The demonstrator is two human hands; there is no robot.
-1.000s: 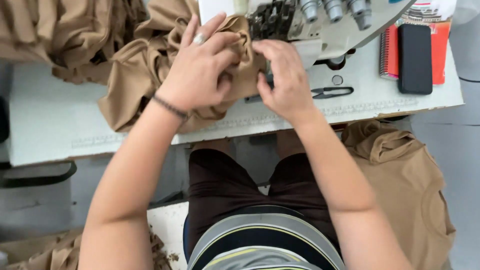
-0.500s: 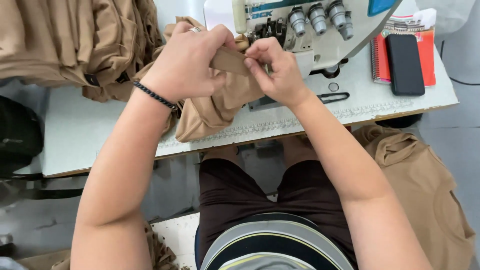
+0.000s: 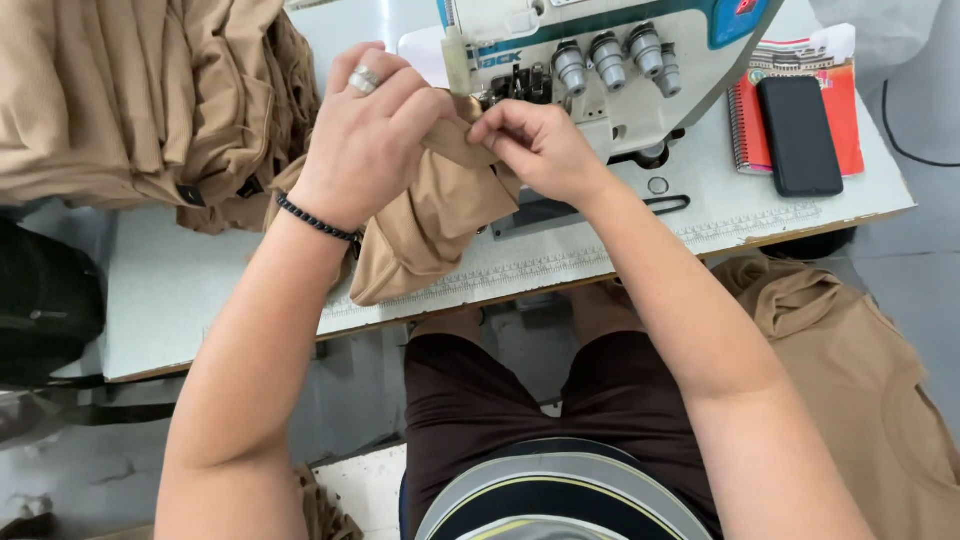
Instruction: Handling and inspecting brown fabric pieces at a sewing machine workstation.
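My left hand (image 3: 372,130), with a ring and a dark bead bracelet, grips a tan piece of cloth (image 3: 425,225) from above. My right hand (image 3: 535,145) pinches the same cloth's edge, close to the needle area of the white sewing machine (image 3: 600,50). The cloth hangs in folds down to the table's front edge. Both hands are almost touching each other in front of the machine.
A pile of tan garments (image 3: 130,100) lies at the table's (image 3: 180,290) left. A black phone (image 3: 798,135) rests on a red notebook (image 3: 845,130) at the right. More tan cloth (image 3: 850,370) lies lower right beside my legs. A black bag (image 3: 45,300) sits at the left.
The hands have lifted the cloth off the table and drawn its edge together in front of the machine; the view has shifted, so the machine and table look lower in the frame.
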